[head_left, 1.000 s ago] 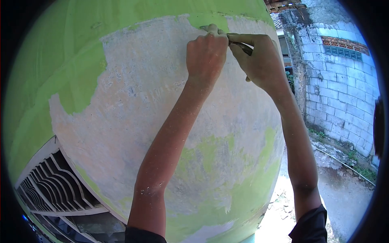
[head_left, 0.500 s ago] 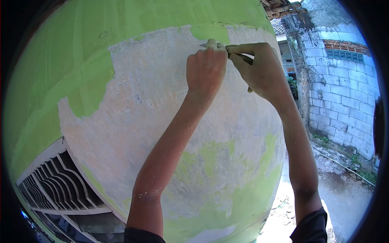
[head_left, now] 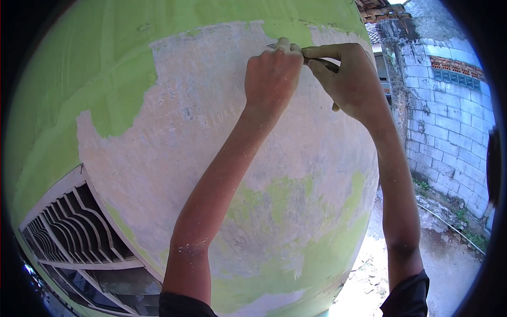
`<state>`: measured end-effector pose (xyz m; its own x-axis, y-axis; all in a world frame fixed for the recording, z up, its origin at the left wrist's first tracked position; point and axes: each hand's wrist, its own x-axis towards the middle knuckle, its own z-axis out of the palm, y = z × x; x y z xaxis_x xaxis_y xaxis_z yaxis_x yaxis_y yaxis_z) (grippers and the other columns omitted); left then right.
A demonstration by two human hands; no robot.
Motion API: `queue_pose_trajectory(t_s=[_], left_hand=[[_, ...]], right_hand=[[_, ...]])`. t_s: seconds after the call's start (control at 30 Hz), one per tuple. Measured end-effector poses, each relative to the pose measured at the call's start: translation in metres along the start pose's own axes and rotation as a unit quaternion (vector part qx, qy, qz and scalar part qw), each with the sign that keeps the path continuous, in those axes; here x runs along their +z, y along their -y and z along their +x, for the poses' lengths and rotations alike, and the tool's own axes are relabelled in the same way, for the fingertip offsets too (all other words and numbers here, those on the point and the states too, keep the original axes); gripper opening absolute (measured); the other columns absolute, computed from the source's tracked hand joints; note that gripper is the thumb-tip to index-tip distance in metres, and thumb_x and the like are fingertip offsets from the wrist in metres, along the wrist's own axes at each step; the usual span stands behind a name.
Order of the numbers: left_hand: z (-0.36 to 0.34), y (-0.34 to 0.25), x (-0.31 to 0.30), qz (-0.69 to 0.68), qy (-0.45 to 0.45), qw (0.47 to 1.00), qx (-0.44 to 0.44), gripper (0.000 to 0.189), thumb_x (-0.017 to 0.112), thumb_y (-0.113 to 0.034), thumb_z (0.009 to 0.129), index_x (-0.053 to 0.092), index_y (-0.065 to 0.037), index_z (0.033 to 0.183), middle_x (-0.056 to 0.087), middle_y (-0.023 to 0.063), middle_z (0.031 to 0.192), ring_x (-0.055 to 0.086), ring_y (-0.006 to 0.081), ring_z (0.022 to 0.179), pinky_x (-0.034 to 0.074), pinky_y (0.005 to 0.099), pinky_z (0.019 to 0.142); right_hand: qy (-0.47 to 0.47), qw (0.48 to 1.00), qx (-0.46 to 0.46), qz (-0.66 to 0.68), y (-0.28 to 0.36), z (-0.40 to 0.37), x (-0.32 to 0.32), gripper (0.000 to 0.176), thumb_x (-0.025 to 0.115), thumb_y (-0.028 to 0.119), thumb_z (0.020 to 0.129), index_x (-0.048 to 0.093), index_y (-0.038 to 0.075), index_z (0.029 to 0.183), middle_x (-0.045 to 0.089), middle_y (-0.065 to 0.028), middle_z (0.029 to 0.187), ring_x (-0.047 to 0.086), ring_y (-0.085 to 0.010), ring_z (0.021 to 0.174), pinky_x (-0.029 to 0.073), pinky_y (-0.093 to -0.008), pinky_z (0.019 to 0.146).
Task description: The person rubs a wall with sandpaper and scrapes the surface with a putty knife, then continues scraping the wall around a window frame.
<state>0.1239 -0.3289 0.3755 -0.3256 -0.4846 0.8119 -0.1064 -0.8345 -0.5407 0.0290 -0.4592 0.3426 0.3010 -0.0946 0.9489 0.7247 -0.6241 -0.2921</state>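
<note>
On one wall [head_left: 179, 137], left hand [head_left: 272, 74] and right hand [head_left: 353, 83] around one scraper [head_left: 324, 64].

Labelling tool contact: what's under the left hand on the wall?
A thin scraper: its tip pokes out above the left hand, its handle runs into the right hand. Around it, bare plaster and green paint. The blade edge itself is covered by the knuckles.

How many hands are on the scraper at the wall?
2. The left hand presses on the scraper near its blade, against the wall; the right hand holds its handle, just to the right.
</note>
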Motion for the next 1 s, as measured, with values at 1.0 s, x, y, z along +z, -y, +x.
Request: queue_pose_trajectory(t_s=[1.0], left_hand=[[-0.002,-0.002,0.004,-0.047,0.025,0.998,-0.033,0.002,0.066,-0.009,0.077,0.066,-0.009,0.075,0.066,0.0076,0.077,0.071,0.0234,0.074,0.056,0.0361,0.059]], right_hand=[[0.025,0.997,0.023,-0.063,-0.009,0.009,0.011,0.031,0.058,0.016,0.091,0.07,0.0,0.115,0.059,-0.0054,0.063,0.057,-0.0117,0.048,0.056,-0.0293,0.048]])
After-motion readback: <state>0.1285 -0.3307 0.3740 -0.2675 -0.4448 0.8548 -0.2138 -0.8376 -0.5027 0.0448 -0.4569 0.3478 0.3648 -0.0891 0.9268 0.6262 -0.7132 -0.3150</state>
